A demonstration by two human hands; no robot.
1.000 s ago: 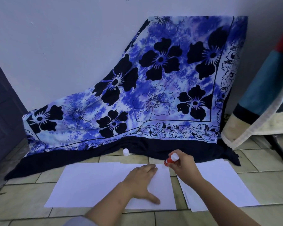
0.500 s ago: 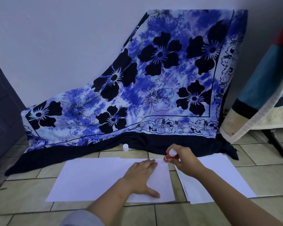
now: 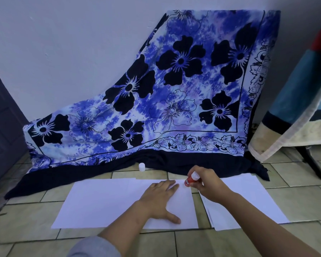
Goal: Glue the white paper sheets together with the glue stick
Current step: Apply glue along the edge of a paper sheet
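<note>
While the left hand [image 3: 160, 198] lies flat on paper [image 3: 100, 203], the right hand [image 3: 208, 184] grips the glue stick [image 3: 191, 179].

A tiled floor corner against a pale wall, hung with patterned cloth.

The wall [image 3: 67, 52] was plain and pale, in dim bluish light. A blue-and-white cloth [image 3: 174, 101] printed with black flowers leaned against it, its dark border spilling onto the beige tiled floor [image 3: 294, 197]. At the left edge stood a dark panelled door [image 3: 2, 127]. At the right hung a teal fabric [image 3: 300, 93] with a cream hem, a dark stand leg [image 3: 311, 164] slanting to the floor beneath it.
</note>
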